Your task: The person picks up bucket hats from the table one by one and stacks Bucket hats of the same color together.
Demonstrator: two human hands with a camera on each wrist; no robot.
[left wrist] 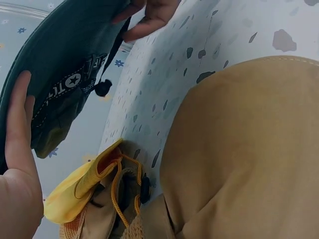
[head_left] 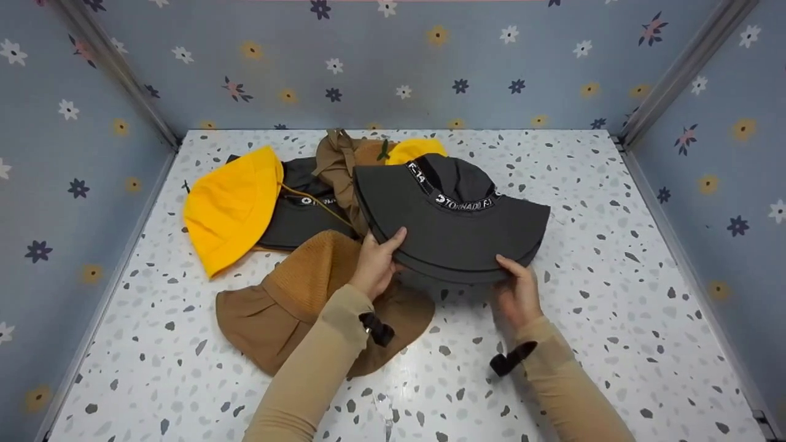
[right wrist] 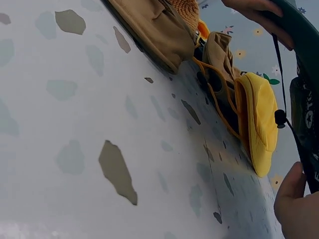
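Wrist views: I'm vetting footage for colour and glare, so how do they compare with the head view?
Head view: fairly even light, the held dark hat charcoal, its lettering readable; left wrist: cooler, dimmer, that hat looking teal; right wrist: similar teal tint, with pale glare on the tabletop along the lower left edge.

Small booth-like enclosure with panelled sides; the kind of premises around it cannot be determined. Below the left hand (head_left: 376, 264) and right hand (head_left: 521, 291) extends a flat, glossy white tabletop with grey terrazzo-style flecks (head_left: 614, 307). Beyond both hands stands a flat blue-grey back panel printed with white, yellow and dark-blue flowers (head_left: 368, 37). A matching flower-printed left panel (head_left: 49, 184) flanks the left hand's side, a matching flower-printed right panel (head_left: 712, 202) the right's. Straight grey metal corner posts (head_left: 115, 67) mark the junctions.
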